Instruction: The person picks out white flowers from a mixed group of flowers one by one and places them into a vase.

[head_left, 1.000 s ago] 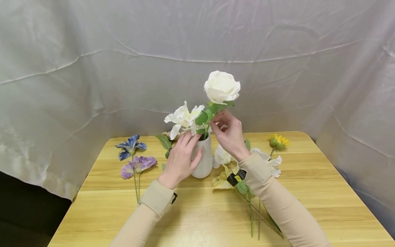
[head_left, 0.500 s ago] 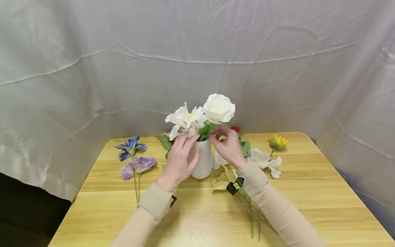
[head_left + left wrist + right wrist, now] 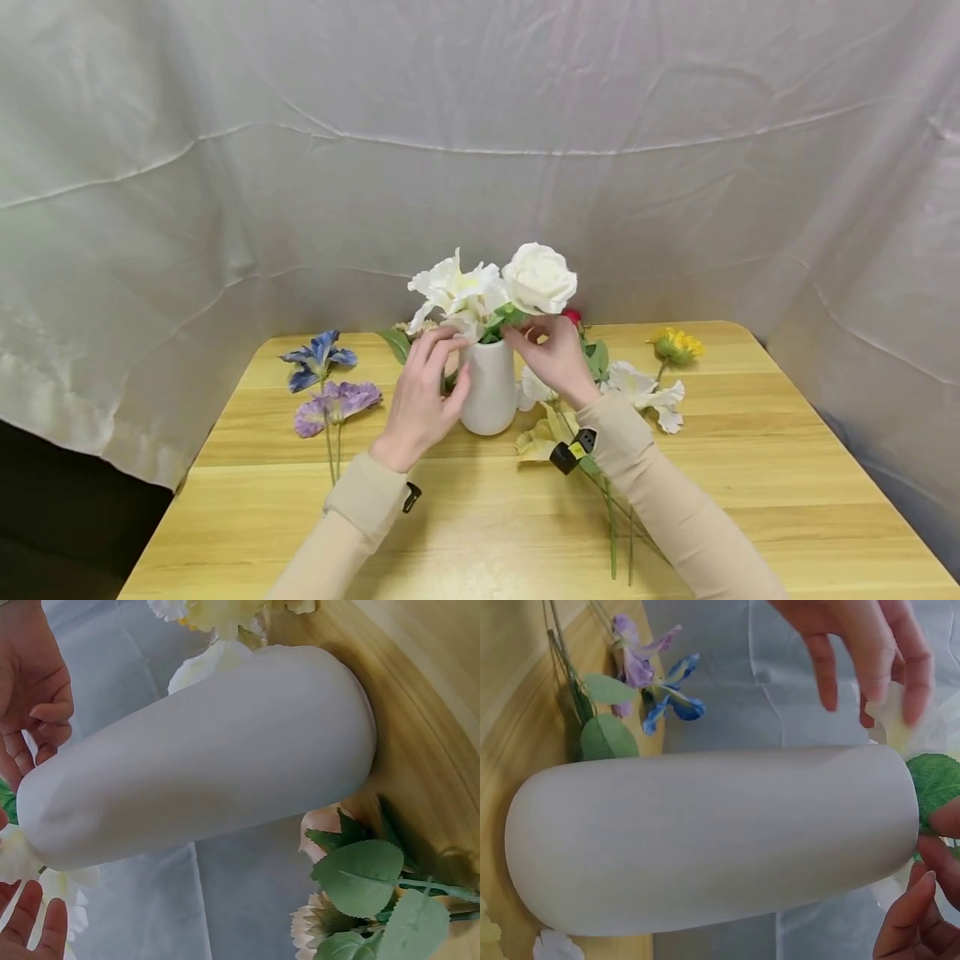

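Note:
A white vase (image 3: 487, 396) stands upright on the wooden table. In it are a frilly white flower (image 3: 453, 283), on the left, and a white rose (image 3: 540, 279) with green leaves, on the right. My right hand (image 3: 555, 354) pinches the rose's stem just above the rim; in the right wrist view its thumb and fingers close in by a green leaf (image 3: 934, 780). My left hand (image 3: 422, 396) is at the rim's left side, fingers loosely bent, fingertips against the frilly flower's lower petals. The stems inside the vase are hidden.
On the left lie a blue flower (image 3: 315, 358) and a purple flower (image 3: 341, 404). To the right are a yellow flower (image 3: 677, 343), white blooms (image 3: 645, 392), a pale yellow bloom (image 3: 542, 437) and a red flower (image 3: 572, 316). Grey cloth (image 3: 480, 200) hangs behind the table (image 3: 480, 533).
The white rose has come down into the vase, its bloom now level with the frilly flower. My right hand has lowered with it, and my left has shifted slightly left.

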Demonstrator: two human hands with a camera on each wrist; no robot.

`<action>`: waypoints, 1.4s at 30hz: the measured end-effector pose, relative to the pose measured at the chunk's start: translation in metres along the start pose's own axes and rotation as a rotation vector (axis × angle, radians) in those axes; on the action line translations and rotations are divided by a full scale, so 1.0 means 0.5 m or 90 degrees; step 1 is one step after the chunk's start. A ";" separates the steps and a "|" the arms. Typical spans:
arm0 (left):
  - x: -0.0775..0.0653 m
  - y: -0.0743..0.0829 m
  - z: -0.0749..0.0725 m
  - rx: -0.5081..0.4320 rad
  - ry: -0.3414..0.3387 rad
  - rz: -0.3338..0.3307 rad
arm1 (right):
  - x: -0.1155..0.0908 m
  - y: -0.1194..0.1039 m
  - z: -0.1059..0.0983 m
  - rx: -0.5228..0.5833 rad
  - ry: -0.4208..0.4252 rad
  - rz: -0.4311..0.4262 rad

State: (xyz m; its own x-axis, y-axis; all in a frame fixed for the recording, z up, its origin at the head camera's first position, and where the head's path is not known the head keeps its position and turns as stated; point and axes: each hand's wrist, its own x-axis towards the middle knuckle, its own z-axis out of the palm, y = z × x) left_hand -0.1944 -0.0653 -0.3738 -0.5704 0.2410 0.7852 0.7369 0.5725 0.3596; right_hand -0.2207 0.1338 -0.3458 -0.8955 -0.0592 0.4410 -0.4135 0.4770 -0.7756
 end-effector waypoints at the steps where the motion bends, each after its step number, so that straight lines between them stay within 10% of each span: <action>1: -0.002 0.000 -0.001 -0.002 0.003 -0.004 | 0.000 0.000 0.000 0.011 -0.007 0.013; 11: -0.027 -0.009 -0.011 -0.005 -0.019 -0.051 | -0.011 0.019 0.002 0.215 -0.053 0.112; 26: -0.072 -0.012 -0.017 -0.004 -0.161 -0.059 | -0.065 0.067 -0.058 0.252 -0.103 0.194; 42: -0.075 0.052 0.021 0.022 -0.335 0.051 | -0.132 0.133 -0.178 0.154 -0.179 0.203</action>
State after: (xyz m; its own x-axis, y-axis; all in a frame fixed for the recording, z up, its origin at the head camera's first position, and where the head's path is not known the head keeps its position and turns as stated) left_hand -0.1578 -0.0510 -0.3992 -0.6242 0.6405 0.4474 0.7784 0.5594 0.2850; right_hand -0.1745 0.2474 -0.3862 -0.9798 -0.1935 0.0513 -0.1079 0.2947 -0.9495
